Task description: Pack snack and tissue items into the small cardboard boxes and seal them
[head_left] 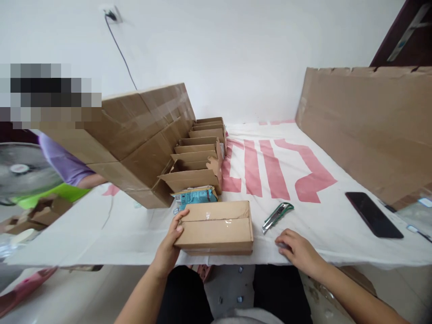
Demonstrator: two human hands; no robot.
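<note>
A closed cardboard box (216, 227) lies on the white cloth near the table's front edge, with clear tape along its top seam. My left hand (171, 240) grips the box's left end, fingers on top and at the side. To the right of the box, my right hand (297, 249) rests on the cloth with its fingers curled together. Something small and dark shows at those fingertips, too little to name. Just beyond it lies a utility knife (277, 217) with a green-edged handle. A blue packet (195, 196) sits behind the box.
Several open cardboard boxes (192, 180) stand in a row behind the packet. Large cardboard panels flank the table, one left (141, 130) and one right (364, 126). A black phone (374, 215) lies at the right. A person's purple sleeve (64, 159) shows beyond the left panel, near a fan (20, 168).
</note>
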